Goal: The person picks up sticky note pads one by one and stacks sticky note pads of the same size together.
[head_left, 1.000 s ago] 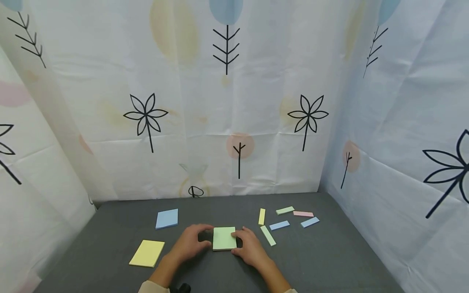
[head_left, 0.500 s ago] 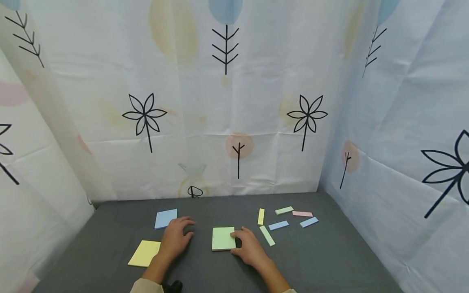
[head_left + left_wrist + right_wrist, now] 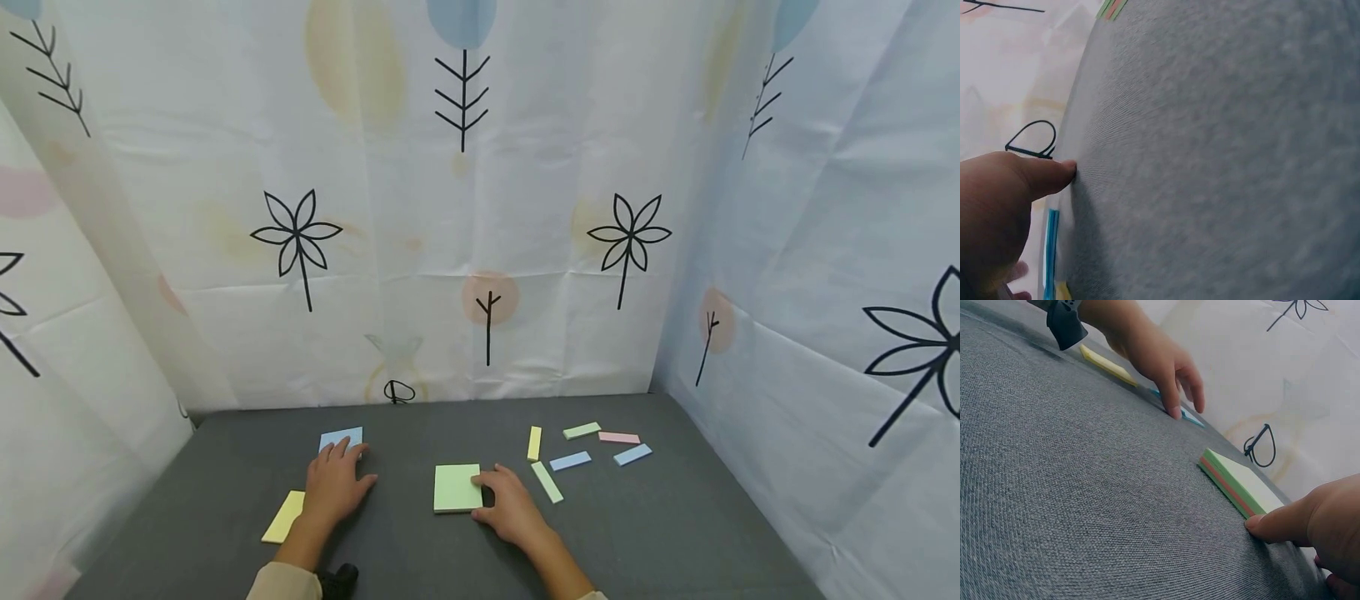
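Observation:
A square stack of sticky notes (image 3: 456, 489) lies flat in the middle of the grey table; in the right wrist view its side shows green and pink layers. My right hand (image 3: 513, 504) holds that stack at its right edge, thumb near the front corner and a finger on top. My left hand (image 3: 333, 483), fingers spread and loosely bent, hangs over a blue sticky note pad (image 3: 341, 435) and hides its lower part. Whether the fingers touch the pad I cannot tell. A yellow sticky note pad (image 3: 281, 521) lies at the left, partly behind my left forearm.
On the right lie several narrow paper strips: a yellow strip (image 3: 535, 443), a pink strip (image 3: 619, 437), a blue strip (image 3: 571, 461) and others in green and blue. A patterned white cloth (image 3: 555, 333) stands around the back and sides of the table (image 3: 637, 533).
My left hand has let go of the stack's left side and moved left to the blue pad. My right hand stays at the stack.

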Demonstrator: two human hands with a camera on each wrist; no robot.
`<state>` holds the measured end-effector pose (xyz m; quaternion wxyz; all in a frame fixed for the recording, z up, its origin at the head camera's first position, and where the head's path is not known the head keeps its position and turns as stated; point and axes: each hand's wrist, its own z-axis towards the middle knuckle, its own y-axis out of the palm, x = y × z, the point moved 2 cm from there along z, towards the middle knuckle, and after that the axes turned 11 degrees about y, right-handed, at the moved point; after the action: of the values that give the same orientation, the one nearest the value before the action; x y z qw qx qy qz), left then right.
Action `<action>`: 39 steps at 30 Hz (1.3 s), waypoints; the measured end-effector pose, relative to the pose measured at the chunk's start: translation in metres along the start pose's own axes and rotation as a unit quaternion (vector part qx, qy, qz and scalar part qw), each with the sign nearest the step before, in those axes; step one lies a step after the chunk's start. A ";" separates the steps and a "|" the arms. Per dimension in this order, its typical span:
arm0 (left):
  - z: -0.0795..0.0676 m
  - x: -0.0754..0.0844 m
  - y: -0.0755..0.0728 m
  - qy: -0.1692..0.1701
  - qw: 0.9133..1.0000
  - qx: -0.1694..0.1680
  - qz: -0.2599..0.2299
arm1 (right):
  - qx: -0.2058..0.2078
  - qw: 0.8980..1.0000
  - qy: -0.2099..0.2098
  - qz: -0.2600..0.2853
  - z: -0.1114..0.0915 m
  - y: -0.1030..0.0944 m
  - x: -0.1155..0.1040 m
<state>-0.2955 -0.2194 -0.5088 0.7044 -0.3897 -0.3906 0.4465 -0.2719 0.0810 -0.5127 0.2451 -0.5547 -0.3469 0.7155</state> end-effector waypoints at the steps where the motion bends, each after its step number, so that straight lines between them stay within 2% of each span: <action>1: 0.000 -0.002 0.000 -0.009 1.000 -0.013 0.001 | 0.000 1.000 0.000 0.000 0.000 0.000 0.000; 8: 0.000 -0.014 0.002 -0.061 0.993 -0.097 -0.013 | -0.002 1.000 -0.001 0.006 0.000 -0.001 -0.001; 14: -0.001 -0.013 0.001 -0.072 0.990 -0.121 -0.026 | -0.002 1.000 0.001 0.002 0.001 -0.001 -0.001; 27: 0.002 -0.007 0.003 -0.041 0.993 -0.106 -0.018 | 0.001 1.000 -0.002 0.003 0.000 0.000 -0.001; 34: 0.002 0.000 0.000 -0.021 0.997 -0.066 -0.046 | 0.002 1.000 0.000 0.004 0.000 0.000 0.000; 39: 0.003 0.003 0.001 -0.020 0.997 -0.041 -0.066 | 0.001 1.000 -0.002 0.006 -0.001 -0.001 -0.001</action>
<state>-0.2969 -0.2156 -0.5076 0.7081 -0.3828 -0.4474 0.3898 -0.2712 0.0810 -0.5114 0.2406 -0.5554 -0.3436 0.7180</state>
